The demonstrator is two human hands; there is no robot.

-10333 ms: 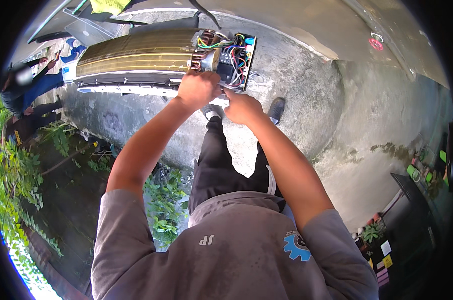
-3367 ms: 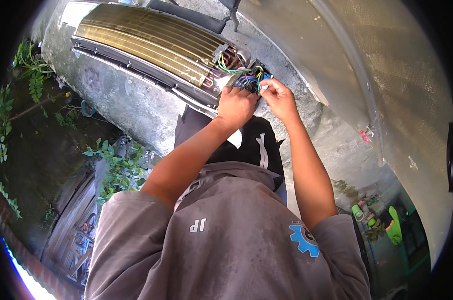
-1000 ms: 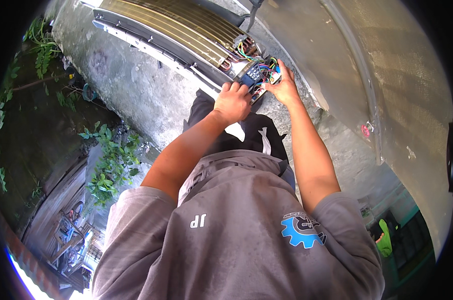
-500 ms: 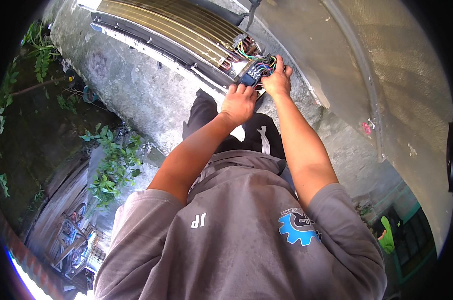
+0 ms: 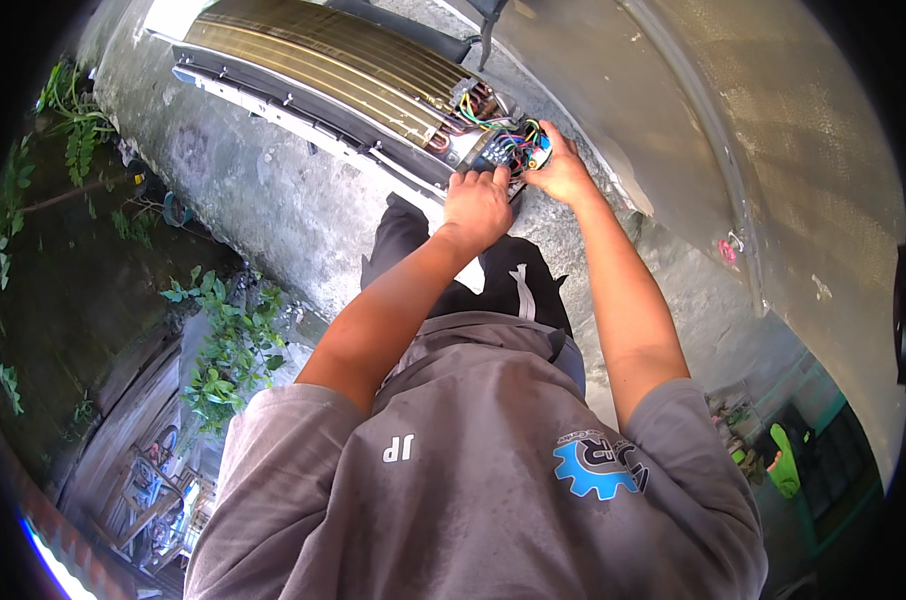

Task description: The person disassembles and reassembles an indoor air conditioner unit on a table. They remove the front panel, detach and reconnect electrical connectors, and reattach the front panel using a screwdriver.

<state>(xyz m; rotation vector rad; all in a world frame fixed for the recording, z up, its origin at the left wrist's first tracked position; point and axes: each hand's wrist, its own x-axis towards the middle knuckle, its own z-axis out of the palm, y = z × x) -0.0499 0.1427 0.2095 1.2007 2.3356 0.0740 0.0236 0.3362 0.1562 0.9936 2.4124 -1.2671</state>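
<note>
While the outer casing is off the long air-conditioner unit (image 5: 318,68), work at its wiring end appears to be only partway through. The unit lies slantwise ahead of the person's knees, above the grey concrete ground (image 5: 208,150); its support cannot be made out. The finned coil and the copper bends (image 5: 439,141) are exposed.

The coloured wires (image 5: 509,148) are bunched loosely at the near right end, beside a blue part (image 5: 543,152). No cover lies over them. Whether each lead is connected or detached is too small to determine.

The left hand (image 5: 478,208) rests at the compartment's near edge, its fingers curled; whether they clasp the edge or a wire is hidden. The right hand (image 5: 563,175) spans the blue part, thumb and forefinger set apart on either side of it; firmness of hold cannot be confirmed.

Judged as done: access to the wiring. Judged as outstanding: sorting and seating of the wires, and closing of the compartment. Neither is complete at present.
</note>
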